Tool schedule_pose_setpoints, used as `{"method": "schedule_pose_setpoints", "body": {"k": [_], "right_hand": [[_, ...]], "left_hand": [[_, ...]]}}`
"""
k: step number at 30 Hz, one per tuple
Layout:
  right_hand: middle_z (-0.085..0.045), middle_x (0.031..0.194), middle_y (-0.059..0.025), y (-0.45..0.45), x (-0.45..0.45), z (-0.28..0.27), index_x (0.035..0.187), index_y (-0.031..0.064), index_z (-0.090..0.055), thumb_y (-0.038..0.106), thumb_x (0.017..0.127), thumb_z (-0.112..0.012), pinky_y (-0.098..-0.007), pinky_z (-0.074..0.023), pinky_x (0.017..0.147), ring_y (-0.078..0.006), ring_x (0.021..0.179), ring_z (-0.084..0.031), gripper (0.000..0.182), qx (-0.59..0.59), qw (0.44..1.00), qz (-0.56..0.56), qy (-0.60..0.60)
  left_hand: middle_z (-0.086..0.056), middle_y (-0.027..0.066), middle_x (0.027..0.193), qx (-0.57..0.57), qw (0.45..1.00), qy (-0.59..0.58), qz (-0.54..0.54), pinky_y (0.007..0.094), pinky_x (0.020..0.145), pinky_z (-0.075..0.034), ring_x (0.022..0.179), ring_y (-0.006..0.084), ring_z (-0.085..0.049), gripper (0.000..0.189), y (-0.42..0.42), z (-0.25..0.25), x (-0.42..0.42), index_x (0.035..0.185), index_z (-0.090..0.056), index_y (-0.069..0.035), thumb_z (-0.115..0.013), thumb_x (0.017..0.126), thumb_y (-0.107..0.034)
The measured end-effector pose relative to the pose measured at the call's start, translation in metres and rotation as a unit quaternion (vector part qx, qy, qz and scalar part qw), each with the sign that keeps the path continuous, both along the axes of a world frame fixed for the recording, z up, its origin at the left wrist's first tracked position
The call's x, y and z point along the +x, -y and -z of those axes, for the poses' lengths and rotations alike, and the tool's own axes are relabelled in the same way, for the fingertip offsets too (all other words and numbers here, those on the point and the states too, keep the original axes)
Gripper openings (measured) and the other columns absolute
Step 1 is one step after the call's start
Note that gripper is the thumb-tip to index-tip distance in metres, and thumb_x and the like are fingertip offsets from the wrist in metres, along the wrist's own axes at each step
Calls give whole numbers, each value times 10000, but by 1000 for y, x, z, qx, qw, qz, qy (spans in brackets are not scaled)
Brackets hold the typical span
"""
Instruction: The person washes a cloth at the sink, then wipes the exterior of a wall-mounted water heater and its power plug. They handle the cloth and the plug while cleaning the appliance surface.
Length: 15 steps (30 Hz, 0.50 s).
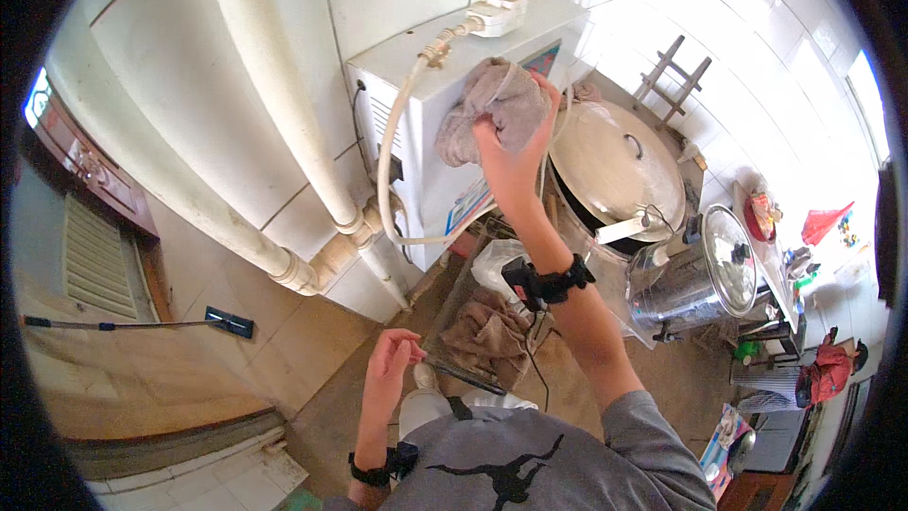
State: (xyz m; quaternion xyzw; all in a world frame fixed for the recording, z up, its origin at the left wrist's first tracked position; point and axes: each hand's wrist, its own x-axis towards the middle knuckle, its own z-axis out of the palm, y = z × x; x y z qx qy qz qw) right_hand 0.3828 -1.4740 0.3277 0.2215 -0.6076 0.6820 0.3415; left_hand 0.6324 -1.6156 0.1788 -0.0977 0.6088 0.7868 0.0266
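My right hand (514, 149) grips a bunched grey-brown cloth (496, 103) and holds it up at the front of a white metal box (425, 177). A white power plug (496, 13) lies on top of the box, prongs upward, and its thick pale cord (386, 177) loops down past the left side. Lower down, my left hand (386, 365) has loosely curled fingers near the corner of a dark-rimmed tray or stand (464, 377). Whether it touches that rim is unclear. A second brown cloth (489, 333) lies crumpled there, beside a white plastic bag (496, 262).
Right of the box are a large metal lid (613, 163) over a wide pan and a steel pot (670, 291) with a glass lid. White pipes (284, 106) run along the left wall. A mop (228, 323) lies farther left. A person in red (826, 372) is at far right.
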Motion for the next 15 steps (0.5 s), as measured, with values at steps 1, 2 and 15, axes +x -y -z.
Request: {"method": "schedule_pose_setpoints", "body": {"k": [1, 2, 15], "right_hand": [[-521, 1061, -146, -3, -5, 9, 1192, 25, -396, 63, 646, -691, -366, -414, 896, -272, 988, -535, 621, -58, 997, -10, 54], [-529, 1061, -158, -9, -11, 27, 1196, 18, -390, 17, 667, -657, -372, -412, 917, -277, 1013, -540, 593, -39, 997, 46, 56], [-518, 1070, -138, -14, 9, 15, 1184, 40, -435, 59, 619, -704, -358, -400, 907, -266, 1006, -525, 626, 161, 983, 20, -82]], "left_hand": [[-558, 29, 873, -4, 1000, -3, 2, 254, 779, -454, 846, 113, -563, 180, -4, -1, -1, 1067, -532, -25, -444, 984, -158], [-558, 30, 873, -9, 1000, -5, 2, 254, 782, -452, 850, 113, -561, 180, -7, -2, -1, 1064, -534, -23, -443, 984, -157], [-577, 35, 890, -28, 999, -27, 14, 248, 771, -447, 863, 114, -561, 195, -21, -14, 0, 1079, -529, -25, -441, 990, -173]]}}
